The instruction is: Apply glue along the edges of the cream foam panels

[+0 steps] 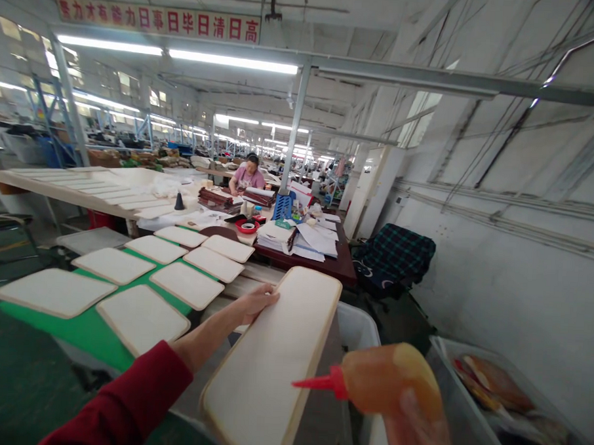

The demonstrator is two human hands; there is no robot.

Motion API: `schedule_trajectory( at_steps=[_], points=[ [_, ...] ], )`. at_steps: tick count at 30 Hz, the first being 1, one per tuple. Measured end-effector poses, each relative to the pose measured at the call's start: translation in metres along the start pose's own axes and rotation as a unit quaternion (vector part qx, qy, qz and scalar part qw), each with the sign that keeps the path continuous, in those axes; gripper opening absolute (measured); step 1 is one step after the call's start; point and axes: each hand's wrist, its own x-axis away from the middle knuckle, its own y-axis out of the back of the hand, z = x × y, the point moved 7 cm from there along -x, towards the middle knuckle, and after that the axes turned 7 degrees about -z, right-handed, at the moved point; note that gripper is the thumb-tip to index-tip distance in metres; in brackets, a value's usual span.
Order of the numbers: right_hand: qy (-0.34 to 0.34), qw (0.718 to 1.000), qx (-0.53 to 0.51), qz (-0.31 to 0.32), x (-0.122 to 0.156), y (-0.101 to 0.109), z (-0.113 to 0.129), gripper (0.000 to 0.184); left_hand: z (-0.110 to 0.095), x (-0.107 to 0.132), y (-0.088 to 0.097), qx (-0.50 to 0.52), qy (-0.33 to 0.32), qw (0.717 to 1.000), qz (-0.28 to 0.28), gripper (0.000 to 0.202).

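My left hand (255, 302) grips the left edge of a cream rectangular panel (271, 359) with rounded corners, held up in front of me and tilted. My right hand (416, 428) is wrapped round an amber squeeze bottle (393, 377) whose red nozzle (314, 383) points left and touches or nearly touches the panel's right edge. A red sleeve (126, 405) covers my left forearm.
Several similar cream panels (140, 317) lie spread on a green-topped table (83, 331) to the left. Behind stand a brown desk with papers (301, 239), a plaid-covered chair (394, 256) and a seated person (250, 174). A grey bin (496, 388) sits at right by the wall.
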Motion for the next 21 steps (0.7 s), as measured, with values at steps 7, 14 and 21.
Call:
schedule_trajectory(
  at_steps=[7,14,21],
  points=[
    [0.007,0.995,-0.099,-0.026,-0.080,-0.028,0.013,0.051,0.000,0.011,-0.023,-0.016,0.020,1.000,-0.001,0.032],
    [-0.031,0.998,-0.055,-0.019,-0.018,0.005,-0.028,0.064,-0.008,0.008,-0.022,0.001,0.006,1.000,-0.021,0.031],
    [0.035,0.998,0.045,-0.032,-0.022,0.000,-0.014,0.071,-0.012,0.018,-0.029,-0.034,-0.008,0.999,-0.013,0.035]
  ],
)
